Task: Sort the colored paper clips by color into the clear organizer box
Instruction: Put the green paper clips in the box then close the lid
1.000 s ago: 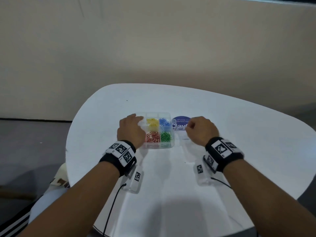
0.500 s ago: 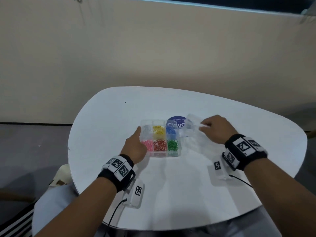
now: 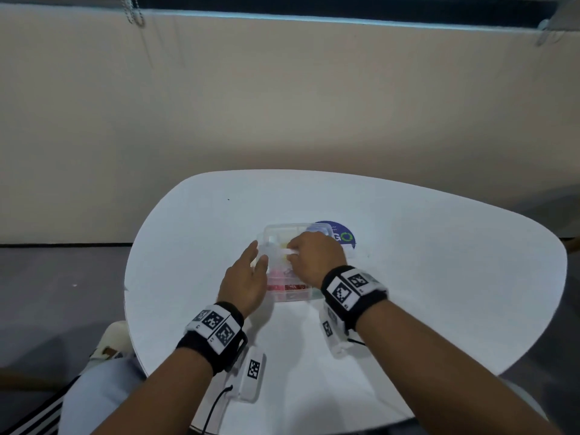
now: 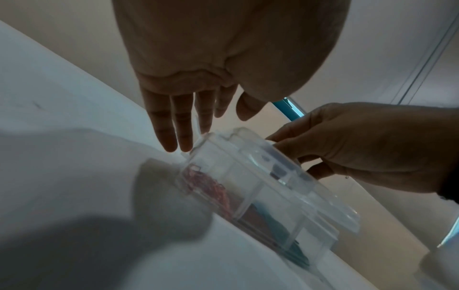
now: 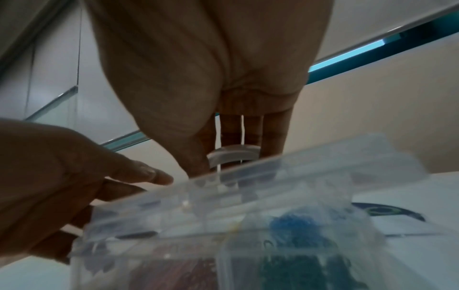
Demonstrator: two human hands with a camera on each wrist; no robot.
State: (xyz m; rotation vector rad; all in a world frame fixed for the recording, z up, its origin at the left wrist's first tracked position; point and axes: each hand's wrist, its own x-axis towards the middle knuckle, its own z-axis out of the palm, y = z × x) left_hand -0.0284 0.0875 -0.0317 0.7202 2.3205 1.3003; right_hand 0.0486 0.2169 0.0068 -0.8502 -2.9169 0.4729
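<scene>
Pinching the lid (image 5: 248,188) over the box (image 3: 292,293) mid-table (image 3: 439,277), the right hand (image 3: 314,255) risked misaligning it, jolting sorted clips (image 4: 211,188), while the left hand (image 3: 248,277) steadied flat-fingered.

Head view looks forward and down from above the seated person, taking in the whole white worktop (image 3: 439,277), both forearms, the wall behind. Left wrist view sits low, close under the left hand (image 4: 223,58), facing along its fingers toward the clear box (image 4: 261,186); the right hand (image 4: 360,147) enters from the right. Right wrist view, equally close and low, looks along the right hand (image 5: 211,68) over the box lid (image 5: 248,196); the left hand (image 5: 62,186) shows at left. All three share the box and both hands.
</scene>
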